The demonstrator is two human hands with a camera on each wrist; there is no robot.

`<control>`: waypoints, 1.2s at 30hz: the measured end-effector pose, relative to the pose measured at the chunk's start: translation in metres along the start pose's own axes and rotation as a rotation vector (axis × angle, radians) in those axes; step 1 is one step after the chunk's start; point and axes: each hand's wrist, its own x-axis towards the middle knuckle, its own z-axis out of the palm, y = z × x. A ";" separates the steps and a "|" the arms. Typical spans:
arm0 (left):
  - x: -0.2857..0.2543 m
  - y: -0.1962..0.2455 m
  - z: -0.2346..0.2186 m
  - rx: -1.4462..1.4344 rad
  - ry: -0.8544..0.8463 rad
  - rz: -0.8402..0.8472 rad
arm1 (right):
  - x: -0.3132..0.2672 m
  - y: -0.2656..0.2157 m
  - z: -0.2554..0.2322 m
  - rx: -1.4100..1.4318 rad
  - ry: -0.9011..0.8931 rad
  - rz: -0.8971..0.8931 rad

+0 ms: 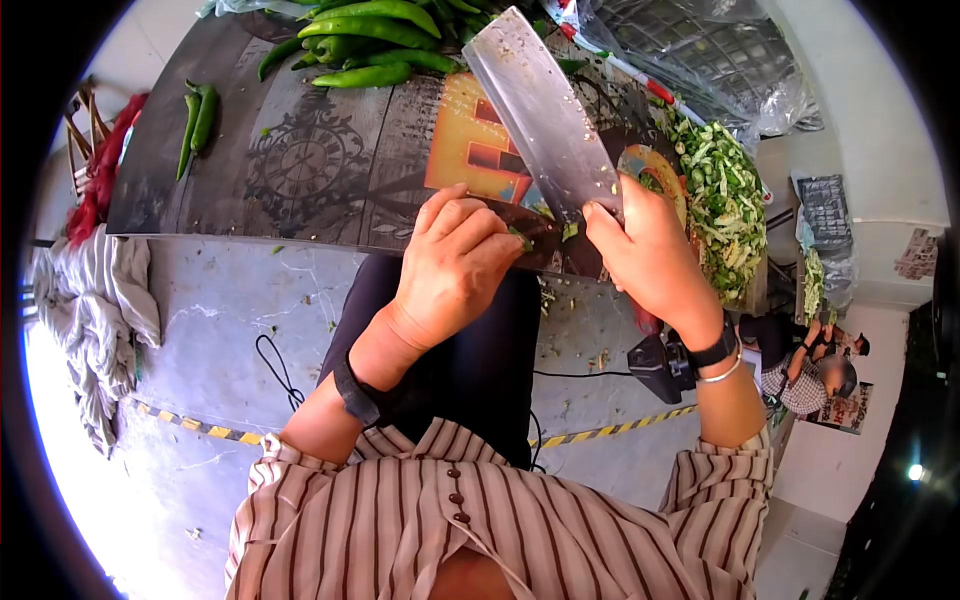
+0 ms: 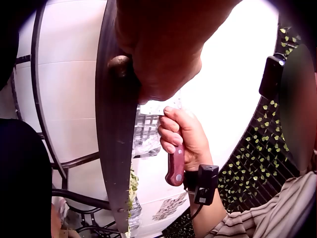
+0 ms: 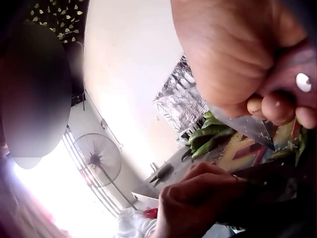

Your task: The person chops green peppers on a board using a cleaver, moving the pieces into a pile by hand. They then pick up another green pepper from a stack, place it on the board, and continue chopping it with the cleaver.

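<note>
The right hand grips the cleaver by its red handle, the blade slanting away over the surface. Just beside it, the left hand is closed, its fingers curled and pinching what looks like a small green piece at the near edge — the tips are partly hidden, so its exact hold is hard to tell. Another green scrap lies between the hands, by the heel of the blade. Farther out, the whole peppers are piled at the far side, two more lie apart to the left, and the chopped heap is at the right. For clean, safe cutting, the left fingertips should stay tucked behind the knuckles, the piece held flat in from the edge — and the strokes short and even.
</note>
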 end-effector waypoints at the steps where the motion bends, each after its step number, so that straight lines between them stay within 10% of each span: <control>1: 0.000 0.000 0.000 -0.003 -0.004 0.001 | -0.006 -0.002 0.000 0.020 0.009 0.003; 36: 0.001 0.002 -0.001 -0.034 -0.006 -0.024 | -0.007 -0.015 0.009 -0.213 -0.249 -0.045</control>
